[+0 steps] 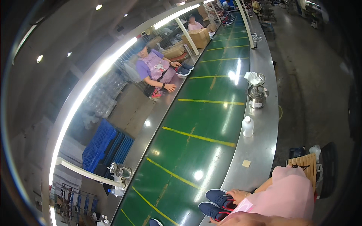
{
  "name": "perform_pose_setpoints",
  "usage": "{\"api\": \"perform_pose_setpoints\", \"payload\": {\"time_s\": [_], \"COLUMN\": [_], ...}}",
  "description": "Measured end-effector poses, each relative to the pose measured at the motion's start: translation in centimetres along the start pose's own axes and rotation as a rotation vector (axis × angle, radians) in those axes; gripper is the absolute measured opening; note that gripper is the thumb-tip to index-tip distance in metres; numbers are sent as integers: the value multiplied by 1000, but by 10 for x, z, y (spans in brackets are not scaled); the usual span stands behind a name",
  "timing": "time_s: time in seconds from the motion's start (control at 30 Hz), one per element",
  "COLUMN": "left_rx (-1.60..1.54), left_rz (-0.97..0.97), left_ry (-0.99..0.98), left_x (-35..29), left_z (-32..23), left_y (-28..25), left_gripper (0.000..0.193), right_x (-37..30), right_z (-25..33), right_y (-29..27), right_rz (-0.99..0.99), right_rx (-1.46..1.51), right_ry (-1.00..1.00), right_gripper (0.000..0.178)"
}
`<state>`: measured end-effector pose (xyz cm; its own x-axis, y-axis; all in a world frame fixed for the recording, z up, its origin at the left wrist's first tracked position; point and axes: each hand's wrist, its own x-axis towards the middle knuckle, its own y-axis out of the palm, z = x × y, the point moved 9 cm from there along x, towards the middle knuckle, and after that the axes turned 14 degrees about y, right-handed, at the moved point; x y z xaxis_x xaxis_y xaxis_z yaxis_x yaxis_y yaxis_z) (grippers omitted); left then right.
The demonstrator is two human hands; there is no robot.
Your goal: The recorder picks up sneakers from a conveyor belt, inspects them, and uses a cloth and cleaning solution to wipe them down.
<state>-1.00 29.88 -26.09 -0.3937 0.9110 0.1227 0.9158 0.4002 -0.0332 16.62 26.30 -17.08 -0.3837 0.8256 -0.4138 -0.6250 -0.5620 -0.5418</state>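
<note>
Two navy sneakers with white soles and red-pink trim lie side by side at the lower right, on the metal ledge by the green belt. My right hand (237,196) has its fingers closed over the collar of the farther sneaker (217,196). Against the heel end of the nearer sneaker (212,210) is my left hand (215,221), mostly cut off by the lower edge; the little that shows curls round the shoe. Another dark shoe (155,222) is partly visible on the belt at the bottom edge.
The green conveyor belt (203,116) with yellow stripes runs away from me. On the right ledge stand a white bottle (247,127), a metal canister (256,98) and a small yellowish square (246,163). Across the belt, a person in purple (154,67) sits by another pair of shoes (184,69).
</note>
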Motion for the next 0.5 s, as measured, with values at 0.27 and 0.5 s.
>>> {"api": "perform_pose_setpoints", "payload": {"time_s": [0.27,0.5], "left_rx": [-1,-9], "left_rz": [-35,-63], "left_ry": [-30,-19], "left_x": [-27,-31], "left_z": [4,-3], "left_y": [-19,-30], "left_gripper": [96,95], "right_x": [0,1], "right_z": [-4,-1], "right_y": [-3,-7], "right_rz": [-68,-89], "right_rx": [-44,8], "right_ry": [-23,-42], "right_gripper": [69,69]}}
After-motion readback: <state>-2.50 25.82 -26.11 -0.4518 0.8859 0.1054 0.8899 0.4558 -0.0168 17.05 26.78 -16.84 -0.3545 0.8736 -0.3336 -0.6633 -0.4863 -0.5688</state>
